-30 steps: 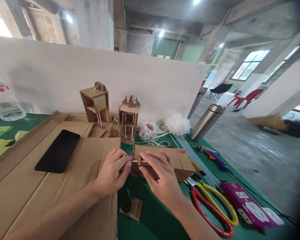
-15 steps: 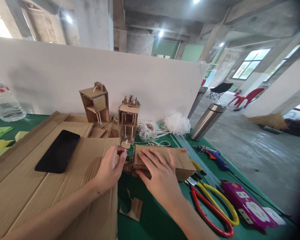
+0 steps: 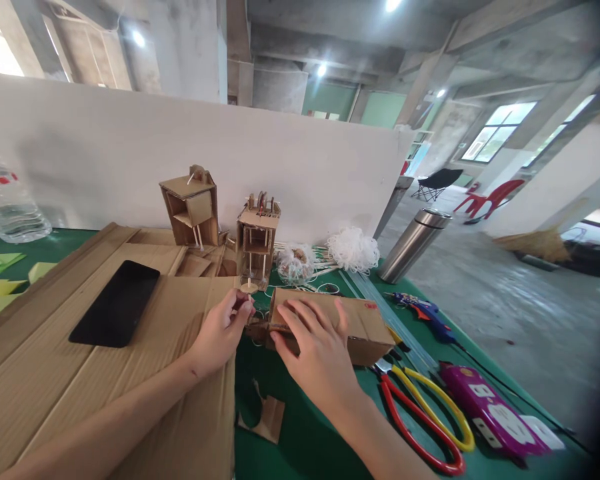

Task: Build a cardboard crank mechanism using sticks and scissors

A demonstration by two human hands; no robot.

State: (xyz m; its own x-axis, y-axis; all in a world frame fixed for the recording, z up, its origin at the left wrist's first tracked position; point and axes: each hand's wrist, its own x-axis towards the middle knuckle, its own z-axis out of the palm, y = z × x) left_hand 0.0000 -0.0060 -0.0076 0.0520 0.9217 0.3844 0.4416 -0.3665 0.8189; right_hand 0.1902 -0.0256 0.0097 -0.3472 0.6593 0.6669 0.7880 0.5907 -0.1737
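A long closed cardboard box (image 3: 363, 317) lies on its side on the green table. My right hand (image 3: 317, 343) holds it, fingers spread over the top and thumb against the near side. At the box's left end, my left hand (image 3: 225, 323) pinches thumb and forefinger together on something small and pale, mostly hidden. Just beyond these fingertips is a small round cardboard disc (image 3: 249, 288) with a white stick upright on it. Small cardboard pieces and thin string sit between the left hand and the box. A cut cardboard scrap (image 3: 270, 420) lies below the hands.
Two cardboard tower models (image 3: 193, 207) stand at the back. Left are a black phone (image 3: 115, 303) on a cardboard sheet (image 3: 180, 413) and a water bottle (image 3: 13, 207). Right are red-and-yellow-handled scissors (image 3: 420, 400), a glue gun (image 3: 425, 313), a purple power strip (image 3: 495, 413) and a steel flask (image 3: 415, 247).
The box's right end has shifted slightly right, with my right hand still on it. My left fingers stay pinched at its left end. The small disc beyond them shows at a slightly different angle.
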